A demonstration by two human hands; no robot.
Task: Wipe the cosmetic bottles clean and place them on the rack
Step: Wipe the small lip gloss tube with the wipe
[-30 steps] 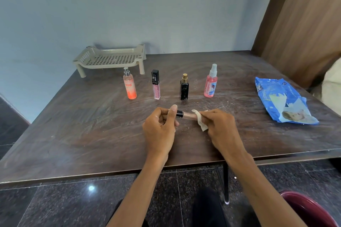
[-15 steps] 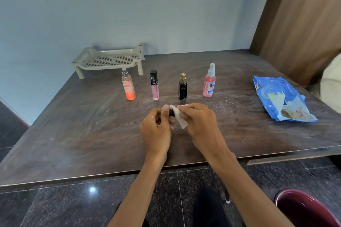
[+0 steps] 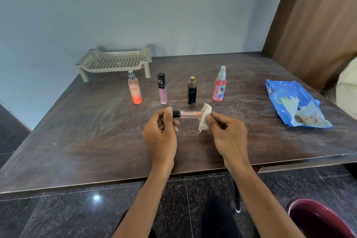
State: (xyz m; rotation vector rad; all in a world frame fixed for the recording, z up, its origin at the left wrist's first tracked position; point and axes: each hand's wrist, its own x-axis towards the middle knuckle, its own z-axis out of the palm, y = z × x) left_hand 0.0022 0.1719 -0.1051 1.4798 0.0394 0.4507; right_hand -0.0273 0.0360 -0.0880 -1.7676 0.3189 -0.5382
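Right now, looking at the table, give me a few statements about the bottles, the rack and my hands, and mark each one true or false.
1. The rack holds no bottles. True.
2. The left hand grips the lip gloss tube by its black cap. True.
3. The right hand presses a sponge to the tube. False: it holds a white wipe.
4. Two bottles stand upright on the table. False: four stand in a row, from the orange spray bottle to the pink spray bottle.
5. The blue wipes packet lies right of the row. True.
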